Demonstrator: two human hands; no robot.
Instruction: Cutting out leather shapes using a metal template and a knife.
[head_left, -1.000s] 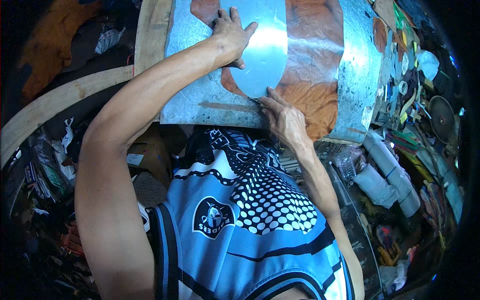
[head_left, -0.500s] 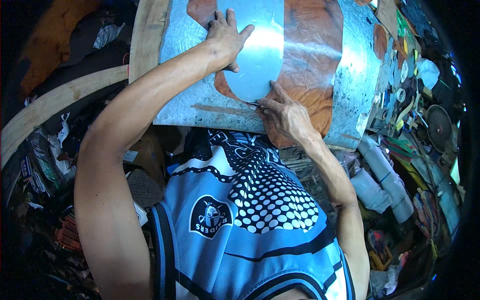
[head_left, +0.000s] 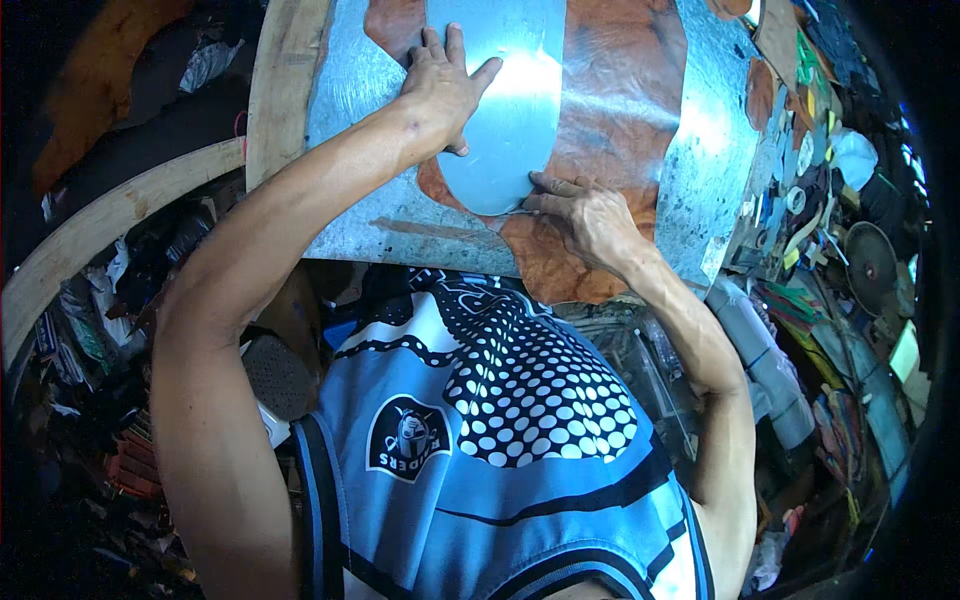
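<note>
A smooth grey rounded-end plate (head_left: 495, 160) lies on a piece of brown leather (head_left: 610, 100), which rests on a shiny metal sheet (head_left: 385, 215). My left hand (head_left: 440, 90) is flat with spread fingers across the plate's left side, pressing it against the leather. At the lower right of the plate's curved edge is my right hand (head_left: 590, 215), its fingers bent and pinched together close to the leather. A thin tip seems to poke out from them at the plate's edge, but the fingers hide most of it.
Wooden boards (head_left: 285, 80) border the metal sheet on the left, with a curved wooden strip (head_left: 120, 195) beyond. Scraps, tape rolls and a round dark disc (head_left: 870, 262) crowd the right. Wrapped rolls (head_left: 765, 350) stand by my right arm. Clutter fills the lower left.
My right hand has moved a little to the right along the plate's rounded end, and its index finger is now more bent. My left hand stays pressed on the plate.
</note>
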